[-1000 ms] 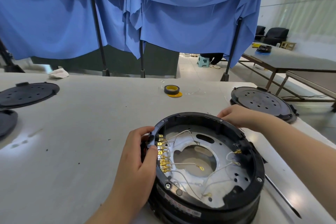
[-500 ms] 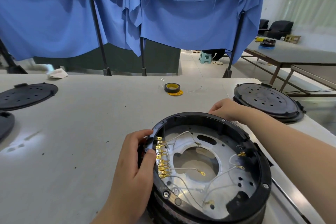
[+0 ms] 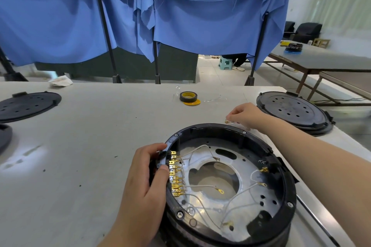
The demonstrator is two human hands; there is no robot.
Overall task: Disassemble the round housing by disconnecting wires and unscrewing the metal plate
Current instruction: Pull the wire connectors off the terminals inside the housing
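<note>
Round housing: lay at table's near edge, six o'clock. Left hand gripped its nine-o'clock rim beside the brass terminals. Right hand had left the twelve-o'clock rim, pinching a detached wire onto the table. One lead freed; plate still screwed.

The pale table bears the round housing, black discs and tape roll.

The housing is cut off by the bottom edge. The left hand hides its left rim. At the tabletop's left edge, a black disc is only partly visible. What the right hand pinches is too small to tell.
</note>
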